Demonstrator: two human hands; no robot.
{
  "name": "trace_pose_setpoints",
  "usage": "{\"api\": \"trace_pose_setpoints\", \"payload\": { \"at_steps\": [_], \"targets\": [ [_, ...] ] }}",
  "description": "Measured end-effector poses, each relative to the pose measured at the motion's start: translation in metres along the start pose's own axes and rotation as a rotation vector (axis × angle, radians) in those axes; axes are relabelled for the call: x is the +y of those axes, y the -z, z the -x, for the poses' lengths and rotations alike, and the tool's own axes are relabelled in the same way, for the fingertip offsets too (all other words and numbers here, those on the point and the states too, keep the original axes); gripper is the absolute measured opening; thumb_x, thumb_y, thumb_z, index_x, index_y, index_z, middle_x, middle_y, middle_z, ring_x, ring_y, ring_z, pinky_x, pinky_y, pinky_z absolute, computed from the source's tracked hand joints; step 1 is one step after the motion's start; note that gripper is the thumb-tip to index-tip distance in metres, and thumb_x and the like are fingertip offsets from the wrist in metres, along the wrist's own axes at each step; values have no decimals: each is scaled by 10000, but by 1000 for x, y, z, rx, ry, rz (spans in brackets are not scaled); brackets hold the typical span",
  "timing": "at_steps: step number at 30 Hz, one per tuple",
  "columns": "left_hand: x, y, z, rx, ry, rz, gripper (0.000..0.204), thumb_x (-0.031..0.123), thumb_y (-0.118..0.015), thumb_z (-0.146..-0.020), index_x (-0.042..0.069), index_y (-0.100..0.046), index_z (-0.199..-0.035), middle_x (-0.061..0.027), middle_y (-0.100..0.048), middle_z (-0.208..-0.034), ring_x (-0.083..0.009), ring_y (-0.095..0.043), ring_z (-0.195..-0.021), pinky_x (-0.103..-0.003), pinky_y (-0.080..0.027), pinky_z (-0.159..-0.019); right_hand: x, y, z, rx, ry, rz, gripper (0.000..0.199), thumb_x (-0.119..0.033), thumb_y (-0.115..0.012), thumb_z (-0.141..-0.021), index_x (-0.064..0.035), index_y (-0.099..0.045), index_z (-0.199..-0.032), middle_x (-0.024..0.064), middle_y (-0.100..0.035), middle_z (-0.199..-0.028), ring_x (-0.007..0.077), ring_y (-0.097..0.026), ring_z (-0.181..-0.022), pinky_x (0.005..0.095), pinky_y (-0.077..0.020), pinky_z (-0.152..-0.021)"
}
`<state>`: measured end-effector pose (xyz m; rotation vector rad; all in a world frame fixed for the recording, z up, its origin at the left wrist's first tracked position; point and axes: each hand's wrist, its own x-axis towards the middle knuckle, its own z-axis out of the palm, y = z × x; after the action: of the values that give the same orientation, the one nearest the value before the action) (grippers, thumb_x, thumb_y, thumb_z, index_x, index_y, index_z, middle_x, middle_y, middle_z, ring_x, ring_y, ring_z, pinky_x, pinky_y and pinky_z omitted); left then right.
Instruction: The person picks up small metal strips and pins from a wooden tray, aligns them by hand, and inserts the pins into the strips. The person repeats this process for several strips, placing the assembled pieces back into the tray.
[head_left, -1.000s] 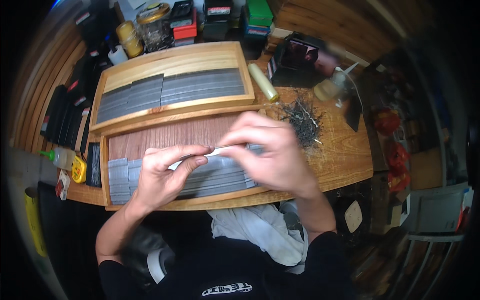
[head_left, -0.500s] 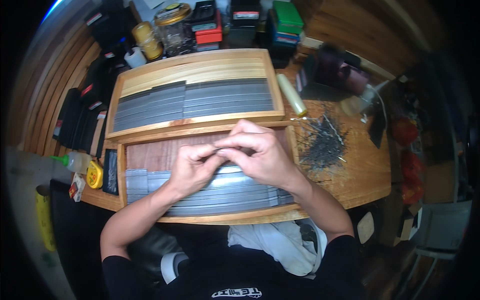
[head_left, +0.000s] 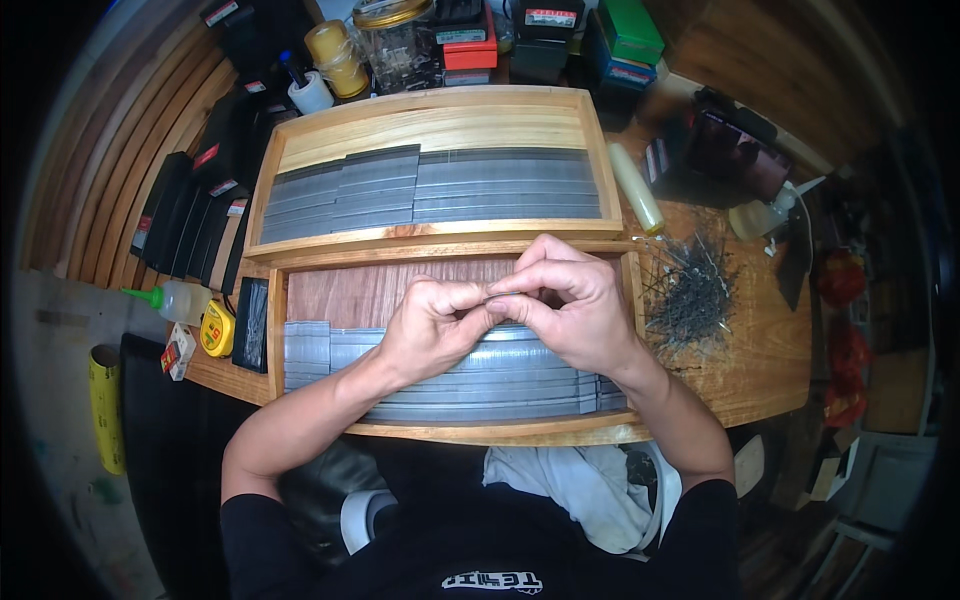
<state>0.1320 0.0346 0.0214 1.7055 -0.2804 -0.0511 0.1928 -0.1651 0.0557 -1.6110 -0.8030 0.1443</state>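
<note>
My left hand (head_left: 435,325) and my right hand (head_left: 572,305) meet over the near wooden tray (head_left: 460,433), thumbs and forefingers pinched together. A thin dark sliver shows between the fingertips; its kind is too small to make out. Under my hands, long grey metal strips (head_left: 480,385) lie in rows along the near half of the tray. Bare reddish wood shows behind them. Just beyond stands a second wooden tray (head_left: 600,150), with darker grey strips (head_left: 500,190) stacked in stepped rows.
Right of the trays is a pile of thin dark wire-like scraps (head_left: 690,297), with a pale yellow roll (head_left: 636,188) behind it. A yellow tape measure (head_left: 216,325) and a green-tipped bottle (head_left: 183,298) sit left. Boxes (head_left: 470,45) and a gold-lidded jar (head_left: 397,50) line the back.
The whole view has shifted, so trays and hands appear farther right in the picture. Both hands keep the same pinch over the near tray.
</note>
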Motion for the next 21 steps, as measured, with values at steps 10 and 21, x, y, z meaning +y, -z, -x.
{"api": "trace_pose_setpoints", "payload": {
  "at_steps": [10, 21],
  "targets": [
    [7, -2, -2, 12, -128, -114, 176, 19, -715, -971, 0, -783, -1132, -151, -773, -809, -110, -718, -710, -269, -550, -604, 2, -2, 4, 30, 173, 108, 117, -33, -828, -868, -3, -802, -978, 53, -652, -854, 130, -628, -734, 269, -501, -612],
    [0, -3, -2, 29, -174, -125, 80, 50, -726, -970, -2, -778, -939, -105, -616, -596, -66, -568, -556, -299, -440, -492, -2, -3, 5, 19, 116, 54, 165, -5, -845, -840, -9, -809, -1001, 36, -655, -868, 106, -622, -740, 253, -498, -615]
  ]
}}
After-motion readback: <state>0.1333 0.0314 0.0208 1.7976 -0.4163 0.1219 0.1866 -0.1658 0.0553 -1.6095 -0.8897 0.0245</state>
